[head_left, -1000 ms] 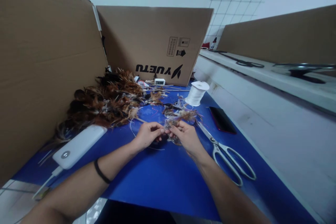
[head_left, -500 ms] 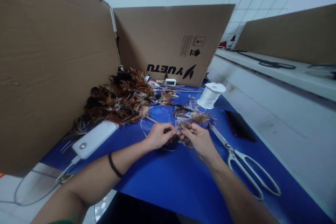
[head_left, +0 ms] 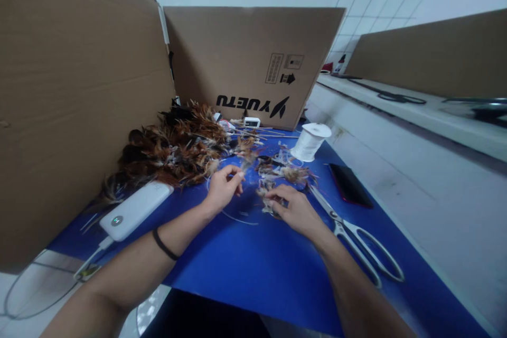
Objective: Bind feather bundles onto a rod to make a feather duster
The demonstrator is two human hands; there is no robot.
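Note:
My left hand (head_left: pixel 225 188) is raised over the blue table, thumb and forefinger pinched on a brown feather (head_left: pixel 249 159) that points up and away. A little to its right, my right hand (head_left: pixel 295 207) is low over a small heap of feather scraps (head_left: pixel 266 191). Its thumb and fingers are curved but apart, and the fingertips touch the scraps. More loose feathers (head_left: pixel 295 174) lie just beyond this hand. To the left spreads a big pile of brown and black feathers (head_left: pixel 178 150).
Scissors (head_left: pixel 348 229) and a dark phone (head_left: pixel 350 185) lie to the right, near a spool of white ribbon (head_left: pixel 311 141). A white power bank (head_left: pixel 137 210) with a cable sits at left. Cardboard panels (head_left: pixel 245 58) wall the back and left of the blue table (head_left: pixel 237 274).
My hands were together, both at a feather piece. Now they are apart: the left has moved left and up with the feather, and the right stays at the scraps. The view has shifted slightly.

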